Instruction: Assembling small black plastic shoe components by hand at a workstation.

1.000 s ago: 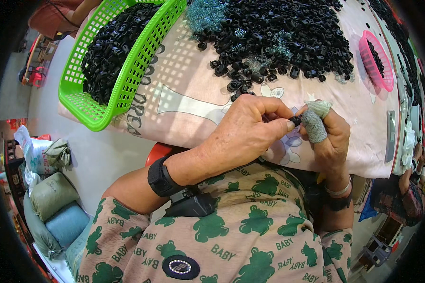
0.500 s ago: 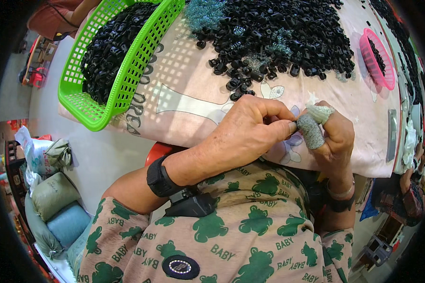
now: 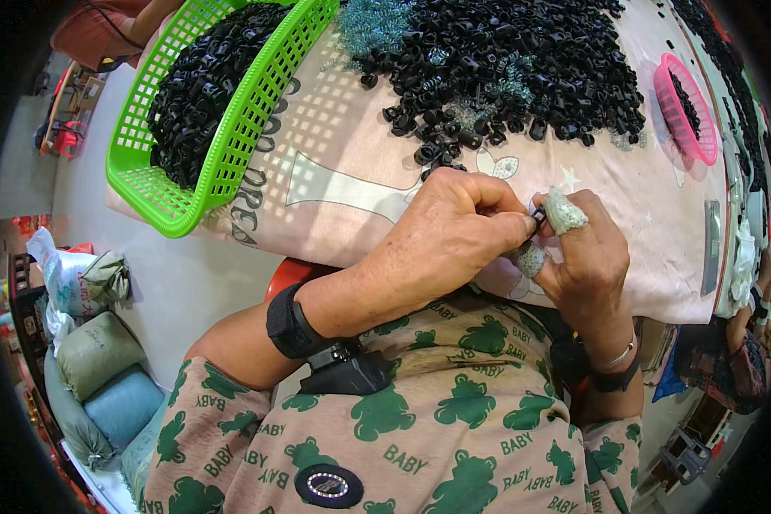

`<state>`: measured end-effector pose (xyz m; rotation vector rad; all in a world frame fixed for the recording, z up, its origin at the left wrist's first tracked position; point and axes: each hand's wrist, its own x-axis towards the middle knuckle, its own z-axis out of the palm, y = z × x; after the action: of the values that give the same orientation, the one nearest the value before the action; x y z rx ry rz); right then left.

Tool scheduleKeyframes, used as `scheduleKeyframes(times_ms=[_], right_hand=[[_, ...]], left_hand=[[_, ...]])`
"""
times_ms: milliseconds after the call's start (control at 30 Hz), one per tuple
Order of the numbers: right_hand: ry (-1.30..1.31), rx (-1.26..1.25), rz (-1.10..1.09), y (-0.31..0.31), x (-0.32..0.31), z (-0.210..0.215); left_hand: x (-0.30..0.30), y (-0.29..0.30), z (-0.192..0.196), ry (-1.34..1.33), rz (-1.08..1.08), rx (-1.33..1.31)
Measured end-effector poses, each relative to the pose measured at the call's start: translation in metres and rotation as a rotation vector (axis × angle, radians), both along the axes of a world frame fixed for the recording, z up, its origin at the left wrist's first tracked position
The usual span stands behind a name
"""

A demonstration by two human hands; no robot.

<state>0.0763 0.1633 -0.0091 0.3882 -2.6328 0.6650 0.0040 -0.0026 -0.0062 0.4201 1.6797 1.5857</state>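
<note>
My left hand (image 3: 450, 236) and right hand (image 3: 587, 257) meet at the near edge of the surface (image 3: 351, 184), which is draped in a pale pink printed cloth. Between them sits a small black part (image 3: 539, 214): the fingers of my left hand are pinched together on it, and my right thumb and forefinger, both wrapped in pale green fingertip covers (image 3: 564, 210), press against it from the other side. The part is held just above the cloth, close to my chest. Beyond my hands a broad heap of black parts (image 3: 505, 68) spreads across the cloth, with tufts of blue-green fibre (image 3: 373, 21) mixed in. A green plastic basket (image 3: 223, 163), tilted over the left edge, holds more black pieces. A pink basket (image 3: 685, 116) lies far right. A black wristband (image 3: 291, 321) circles my left wrist. Sacks (image 3: 94, 368) are stacked on the floor at lower left.
</note>
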Motion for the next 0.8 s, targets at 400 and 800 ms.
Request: scheduleKeyframes(times_ms=[400,800], right_hand=[[-0.014,-0.005,-0.017,-0.0017,0.0013,0.0015],[-0.066,-0.133,0.025,-0.0049,0.0009,0.0007]], left_hand=[[-0.0005,0.0003,-0.0026,-0.043,-0.002,0.023],[0.0000,-0.0019,0.0005,-0.138,0.021,0.038]])
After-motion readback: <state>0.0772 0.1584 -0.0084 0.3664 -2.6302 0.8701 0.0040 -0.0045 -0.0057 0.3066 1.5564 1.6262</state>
